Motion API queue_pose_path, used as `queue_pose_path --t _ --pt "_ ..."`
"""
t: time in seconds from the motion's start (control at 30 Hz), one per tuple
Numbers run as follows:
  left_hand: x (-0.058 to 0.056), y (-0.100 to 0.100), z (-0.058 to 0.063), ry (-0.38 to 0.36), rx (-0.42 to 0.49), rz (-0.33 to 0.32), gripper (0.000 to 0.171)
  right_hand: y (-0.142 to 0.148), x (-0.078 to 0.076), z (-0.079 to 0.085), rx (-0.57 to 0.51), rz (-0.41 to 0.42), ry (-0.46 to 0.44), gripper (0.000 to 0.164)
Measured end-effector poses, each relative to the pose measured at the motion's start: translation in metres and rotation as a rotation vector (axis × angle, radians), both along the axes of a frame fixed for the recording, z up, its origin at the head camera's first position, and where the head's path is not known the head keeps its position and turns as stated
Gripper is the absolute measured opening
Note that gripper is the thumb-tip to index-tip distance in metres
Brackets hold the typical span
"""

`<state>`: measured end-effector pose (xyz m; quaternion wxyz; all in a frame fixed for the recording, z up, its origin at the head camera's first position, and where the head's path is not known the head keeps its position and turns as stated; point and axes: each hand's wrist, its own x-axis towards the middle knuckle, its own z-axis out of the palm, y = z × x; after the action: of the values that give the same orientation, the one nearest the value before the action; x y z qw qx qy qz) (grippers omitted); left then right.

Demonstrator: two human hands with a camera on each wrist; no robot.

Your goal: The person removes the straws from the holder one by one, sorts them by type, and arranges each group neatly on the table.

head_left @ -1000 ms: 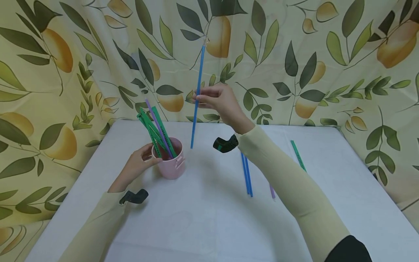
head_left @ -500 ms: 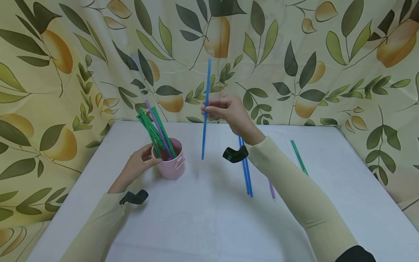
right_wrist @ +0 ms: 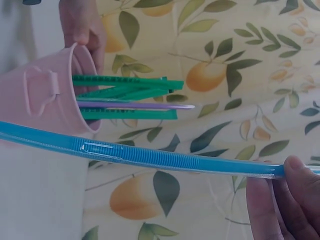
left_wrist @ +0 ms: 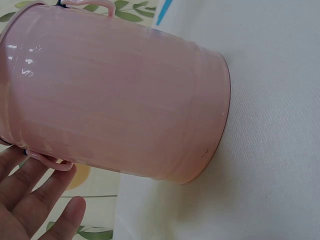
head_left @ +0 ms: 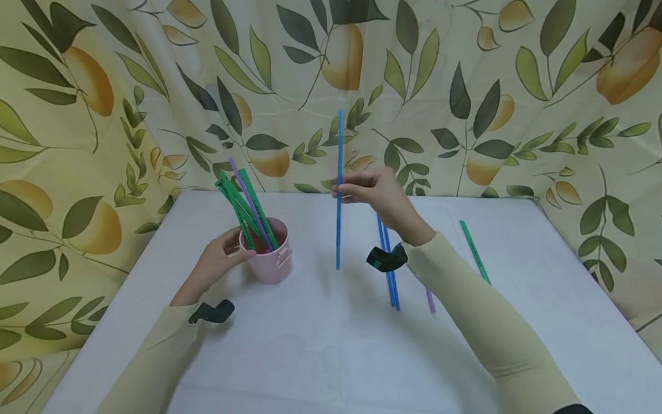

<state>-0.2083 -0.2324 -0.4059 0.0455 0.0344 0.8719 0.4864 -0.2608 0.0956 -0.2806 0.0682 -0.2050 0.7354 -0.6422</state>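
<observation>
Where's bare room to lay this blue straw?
Bare: the white table nearest you, between left sleeve and right sleeve; also between pink cup and two lying blue straws. Crowded: inside the cup, and around the straws, purple stick and green strip.

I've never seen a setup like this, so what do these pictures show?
There's no machine here, just a person working bare-handed. The wide picture comes from a camera on the person's head, looking forward and down. The two close ones come from cameras worn on the left and right wrists, so they look turned sideways. The left hand holds a pink cup near its rim. The cup stands on the white table, with green sticks and a purple stick poking out of it. The right hand pinches a blue straw, held upright. Lying on the table are two more blue straws, a lone green stick and another purple stick.
</observation>
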Motion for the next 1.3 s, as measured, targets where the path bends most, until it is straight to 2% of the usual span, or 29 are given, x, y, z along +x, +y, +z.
queue_pose_path --t 0.23,0.6,1.07,1.3 --pt "-0.001 -0.001 0.0 -0.014 0.006 0.001 0.071 0.013 0.004 -0.007 0.015 -0.006 -0.009 0.027" --pt "0.0 0.0 0.0 -0.014 0.019 0.0 0.071 0.031 0.008 -0.021 0.184 -0.063 -0.044 0.029" --pt "0.0 0.0 -0.001 -0.019 0.015 0.007 0.076 0.06 -0.001 -0.046 0.281 -0.079 -0.125 0.033" --pt "0.0 0.0 -0.001 -0.011 0.02 0.003 0.071 0.074 -0.006 -0.053 0.365 -0.117 -0.174 0.034"
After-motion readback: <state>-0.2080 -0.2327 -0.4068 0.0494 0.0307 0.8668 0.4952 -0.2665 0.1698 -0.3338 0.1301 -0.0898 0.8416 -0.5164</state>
